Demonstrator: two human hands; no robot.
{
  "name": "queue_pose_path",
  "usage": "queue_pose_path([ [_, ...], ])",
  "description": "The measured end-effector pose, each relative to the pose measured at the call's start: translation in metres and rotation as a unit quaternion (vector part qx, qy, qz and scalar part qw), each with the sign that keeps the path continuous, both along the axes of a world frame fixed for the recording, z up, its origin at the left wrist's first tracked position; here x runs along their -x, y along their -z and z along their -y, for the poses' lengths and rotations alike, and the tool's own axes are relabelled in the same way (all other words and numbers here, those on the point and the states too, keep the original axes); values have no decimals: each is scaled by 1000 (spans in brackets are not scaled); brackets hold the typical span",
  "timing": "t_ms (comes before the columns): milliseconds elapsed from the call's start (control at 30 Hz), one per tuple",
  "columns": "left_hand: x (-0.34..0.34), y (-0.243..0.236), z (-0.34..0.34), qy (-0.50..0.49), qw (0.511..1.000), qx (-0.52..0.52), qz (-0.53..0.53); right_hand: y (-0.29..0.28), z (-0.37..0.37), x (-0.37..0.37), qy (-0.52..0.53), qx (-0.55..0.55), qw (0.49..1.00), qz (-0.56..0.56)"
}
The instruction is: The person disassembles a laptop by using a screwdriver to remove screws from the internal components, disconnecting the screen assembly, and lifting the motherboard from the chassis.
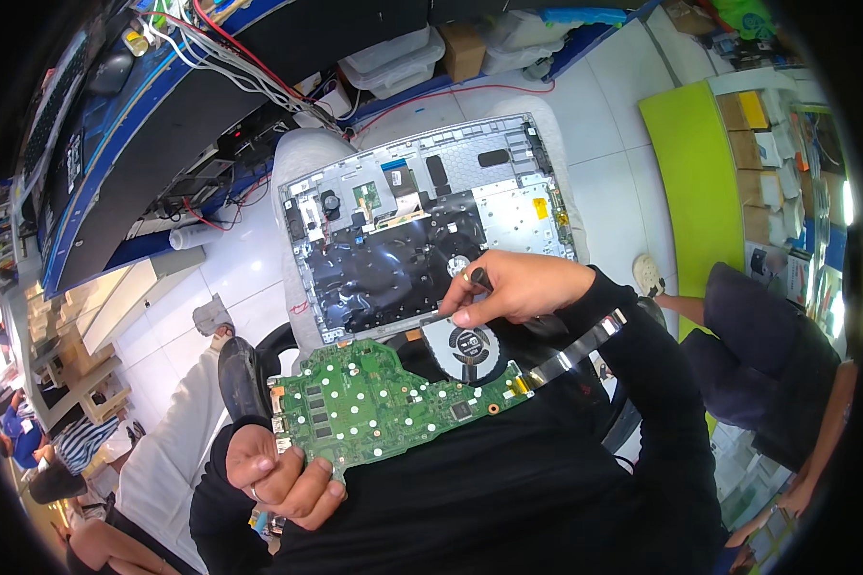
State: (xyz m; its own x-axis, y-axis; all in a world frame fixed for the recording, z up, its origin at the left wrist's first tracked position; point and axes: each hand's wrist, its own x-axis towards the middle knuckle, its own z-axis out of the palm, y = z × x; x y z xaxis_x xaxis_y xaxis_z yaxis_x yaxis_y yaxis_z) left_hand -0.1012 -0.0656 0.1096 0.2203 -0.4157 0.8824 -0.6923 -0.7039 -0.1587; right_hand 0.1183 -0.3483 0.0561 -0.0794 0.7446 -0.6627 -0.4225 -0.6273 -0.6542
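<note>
My left hand (292, 479) is closed round the lower left corner of a green laptop motherboard (393, 407), which is tilted above my lap. Thumb and fingers of my right hand (513, 287) pinch the upper edge of a silver and black cooling fan (465, 350). The fan lies against the board's upper right edge. A short dark rod (481, 279), perhaps a tool handle, pokes out between the right fingers. Beyond both hands an opened laptop chassis (384, 268) rests across my knees, its black inner sheet and ribbon cable showing.
At left stands a dark desk with a blue edge (115, 182), hung with white and red cables (221, 57). Plastic boxes (393, 62) sit at the back. A green panel (690, 192) and shelves are on the right. Other people sit at both sides.
</note>
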Motion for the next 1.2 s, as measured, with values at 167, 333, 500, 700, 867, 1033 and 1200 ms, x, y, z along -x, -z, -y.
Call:
queue_pose_path([
  [167, 5, 4, -9, 9, 999, -27, -31, -1, 6, -5, 92, -18, 995, -40],
  [333, 10, 7, -17, 20, 995, -62, -76, -6, 10, -12, 155, -14, 984, -86],
  [500, 11, 8, -18, 23, 989, -90, -114, -9, 13, -14, 212, -35, 974, -77],
  [700, 10, 7, -21, 11, 981, -124, -148, -8, 19, -19, 238, -62, 967, -69],
  [867, 11, 10, -19, -5, 978, -128, -162, -9, 21, -22, 237, -76, 967, -44],
  [1033, 20, 9, -20, -23, 969, -134, -205, -8, 20, -22, 243, -75, 966, -44],
  [1200, 27, 5, -23, -54, 956, -158, -240, -9, 21, -22, 242, -73, 967, -43],
])
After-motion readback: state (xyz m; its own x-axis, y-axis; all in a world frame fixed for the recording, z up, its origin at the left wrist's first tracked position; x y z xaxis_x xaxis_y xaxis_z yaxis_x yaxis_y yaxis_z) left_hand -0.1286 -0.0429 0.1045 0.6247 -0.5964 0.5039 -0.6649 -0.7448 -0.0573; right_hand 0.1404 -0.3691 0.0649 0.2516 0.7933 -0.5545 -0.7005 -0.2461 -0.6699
